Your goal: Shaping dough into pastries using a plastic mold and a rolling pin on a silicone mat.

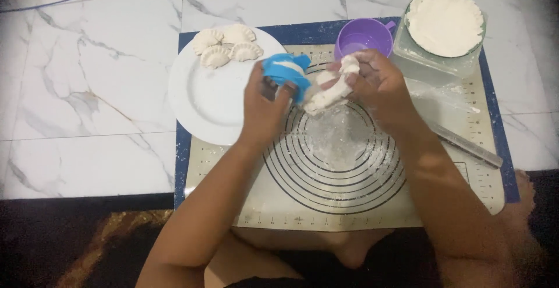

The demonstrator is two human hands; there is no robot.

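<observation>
From the head camera, the left hand has its fingers wrapped around a blue dumpling press, held above the baking mat beside the white plate. The right hand pinches a strip of dough that hangs from the press. Four shaped dumplings lie on the plate. A purple cup, a flour bowl and a rolling pin sit on the mat.

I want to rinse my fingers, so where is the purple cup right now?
The purple cup stands at the far edge of the baking mat, just beyond the right hand, left of the bowl of flour.
</observation>
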